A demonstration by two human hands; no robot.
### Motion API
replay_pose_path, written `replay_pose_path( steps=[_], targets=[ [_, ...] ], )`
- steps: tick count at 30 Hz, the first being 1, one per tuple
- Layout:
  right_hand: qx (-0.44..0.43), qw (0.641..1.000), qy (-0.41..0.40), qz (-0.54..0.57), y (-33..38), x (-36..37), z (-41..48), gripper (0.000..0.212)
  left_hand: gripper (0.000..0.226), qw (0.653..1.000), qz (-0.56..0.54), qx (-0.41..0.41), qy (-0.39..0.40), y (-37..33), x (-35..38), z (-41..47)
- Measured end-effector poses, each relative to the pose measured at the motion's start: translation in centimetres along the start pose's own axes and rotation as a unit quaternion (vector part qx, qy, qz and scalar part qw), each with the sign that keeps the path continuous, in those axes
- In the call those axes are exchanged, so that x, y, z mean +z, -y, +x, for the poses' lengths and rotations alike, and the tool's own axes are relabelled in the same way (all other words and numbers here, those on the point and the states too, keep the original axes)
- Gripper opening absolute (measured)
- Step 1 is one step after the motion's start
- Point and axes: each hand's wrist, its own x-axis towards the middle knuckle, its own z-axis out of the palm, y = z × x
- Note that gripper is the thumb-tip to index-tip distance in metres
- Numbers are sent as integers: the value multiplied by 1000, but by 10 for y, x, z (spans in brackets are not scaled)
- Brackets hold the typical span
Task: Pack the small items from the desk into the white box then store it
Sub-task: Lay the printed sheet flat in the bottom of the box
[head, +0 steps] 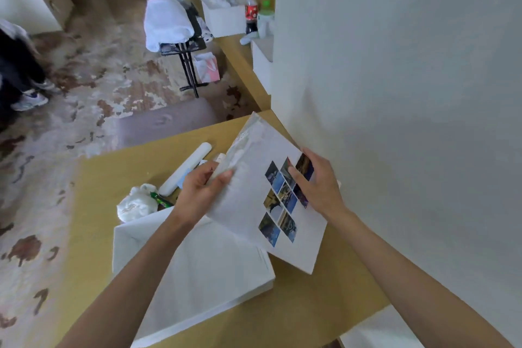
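Note:
I hold a flat white box lid (254,200) printed with small photo tiles, tilted above the desk. My left hand (202,192) grips its left edge and my right hand (316,181) presses its right side near the wall. Beneath it lies the open white box (203,271) on the tan desk (96,195). Behind the box rest a crumpled white bag (137,203), a green-wrapped item (159,198) and a white cylindrical case (185,168). Other small items are hidden behind my left hand.
A white wall (409,93) rises right beside the desk. Further back a shelf carries white boxes (223,20), a cola bottle (250,13) and plastic bags. A black stand with white cloth (166,22) and a pink bag (207,68) stand on the patterned carpet. Someone's legs (19,73) are at far left.

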Motion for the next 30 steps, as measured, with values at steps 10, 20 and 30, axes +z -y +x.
replay_pose_path(
  steps=[10, 20, 30],
  targets=[
    [-245, 937, 219, -119, 169, 75, 33, 29, 24, 978, 23, -92, -184, 48, -138, -106],
    [-269, 876, 379, -127, 199, 96, 7, 24, 34, 965, 214, 2, -154, 43, -173, -113],
    [-253, 876, 370, -181, 179, 101, 2, 24, 41, 964, 253, -63, -57, 60, -163, -87]
  ],
)
